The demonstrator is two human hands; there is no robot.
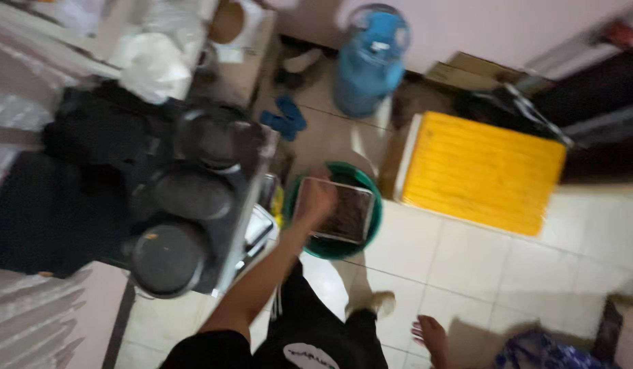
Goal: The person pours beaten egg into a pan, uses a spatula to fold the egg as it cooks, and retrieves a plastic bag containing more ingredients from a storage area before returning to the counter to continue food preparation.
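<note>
You are closing your left hand (315, 199) around the edge of the rectangular tray (338, 212), keeping it over the green basin (310, 240) on the floor; your right hand is out of view.

Left hand (315, 199) on the near-left edge of a flat rectangular metal tray (335, 210), tray lying across the top of a round green plastic basin (368, 236) on the pale tiled floor (467, 273). Just left of the basin, a metal cart (245, 205) carrying three round black pans (193, 195) in a row. Behind the basin, near the wall, a blue gas cylinder (370, 61). Right of the basin, touching or just beside it, a yellow ribbed plastic crate (484, 171). Bare feet (431, 336) in front, nearest the camera.
</note>
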